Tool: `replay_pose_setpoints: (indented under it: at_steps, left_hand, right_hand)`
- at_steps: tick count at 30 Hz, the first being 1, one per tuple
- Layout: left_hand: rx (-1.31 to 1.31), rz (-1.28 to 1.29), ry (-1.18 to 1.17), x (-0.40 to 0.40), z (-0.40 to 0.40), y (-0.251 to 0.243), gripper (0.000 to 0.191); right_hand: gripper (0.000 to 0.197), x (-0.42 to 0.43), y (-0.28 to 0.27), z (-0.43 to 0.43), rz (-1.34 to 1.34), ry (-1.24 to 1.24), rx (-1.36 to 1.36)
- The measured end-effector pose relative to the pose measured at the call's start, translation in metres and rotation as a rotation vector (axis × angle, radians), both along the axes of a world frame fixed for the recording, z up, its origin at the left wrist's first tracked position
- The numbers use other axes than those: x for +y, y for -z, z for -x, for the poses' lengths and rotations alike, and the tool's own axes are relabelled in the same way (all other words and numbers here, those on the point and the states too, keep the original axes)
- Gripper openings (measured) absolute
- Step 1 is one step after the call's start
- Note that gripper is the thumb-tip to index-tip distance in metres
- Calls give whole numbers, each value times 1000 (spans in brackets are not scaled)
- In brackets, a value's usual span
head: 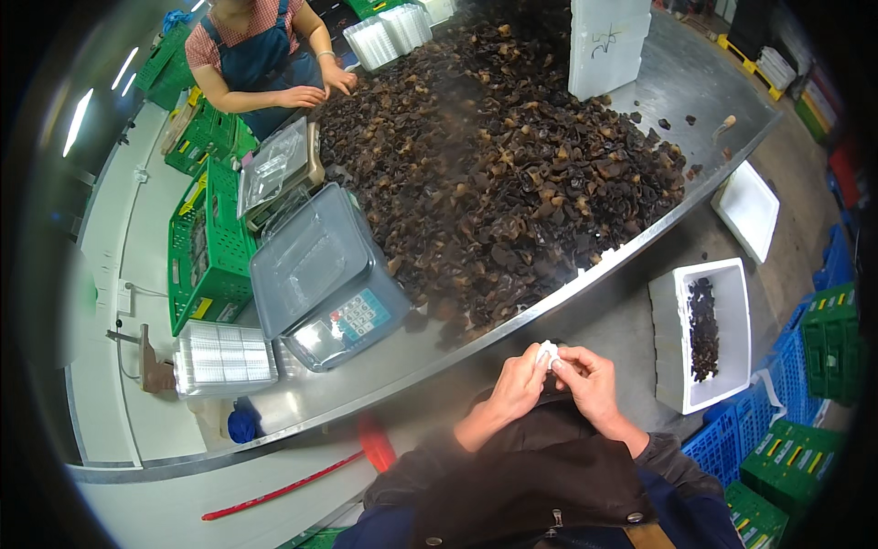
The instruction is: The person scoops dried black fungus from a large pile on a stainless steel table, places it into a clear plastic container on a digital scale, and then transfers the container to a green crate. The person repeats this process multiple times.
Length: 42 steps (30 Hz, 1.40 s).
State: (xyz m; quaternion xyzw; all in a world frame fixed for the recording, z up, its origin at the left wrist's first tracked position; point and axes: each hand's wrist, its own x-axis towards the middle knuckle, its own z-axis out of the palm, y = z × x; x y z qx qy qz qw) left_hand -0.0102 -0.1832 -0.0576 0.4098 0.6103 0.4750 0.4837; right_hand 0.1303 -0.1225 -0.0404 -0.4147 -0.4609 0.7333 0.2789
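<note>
A small crumpled white piece (548,351), maybe foam or tissue, is pinched between the fingertips of my left hand (511,386) and my right hand (591,386). Both hands are in front of my dark apron (528,487), just off the near edge of a metal table (425,377). Beyond them a large heap of dark brown wood ear mushrooms (507,185) covers much of the tabletop. White bits (606,255) lie along the heap's near edge. On the left stands a digital scale (343,336) with a clear plastic tray (312,257) on top.
Across the table, a co-worker's hands (319,86) touch the heap beside a second scale (315,154). White foam boxes (607,48) stand at the far right. An open foam box (737,329) with mushrooms inside is at right. Green crates (223,240) and stacked clear trays (223,360) are left.
</note>
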Motion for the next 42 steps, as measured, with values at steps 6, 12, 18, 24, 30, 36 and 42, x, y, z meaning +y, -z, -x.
replay_pose_setpoints:
  at_steps: [6,12,18,24,30,36,42]
  left_hand:
    - [-619,125,-178,4,-23,-5,23]
    - [-366,176,-88,19,-44,0,46]
    - [-656,434,-91,52,-55,10,41]
    - [-432,521,173,103,-69,15,47]
    - [-275,351,362,165,-127,22,28]
    - [-296,401,130,213,-131,15,43]
    - [-481,295,-92,227,-123,4,49]
  right_hand:
    - [10,-14,-15,5,-63,161,89]
    - [17,-9,-15,-18,-534,22,-361]
    - [19,23,19,-41,-998,-36,-560]
    - [16,76,76,-71,-835,57,-477]
    - [37,155,165,-148,177,478,-486]
    - [34,176,262,-266,806,843,-142]
    - [28,352,331,-367,73,715,-510]
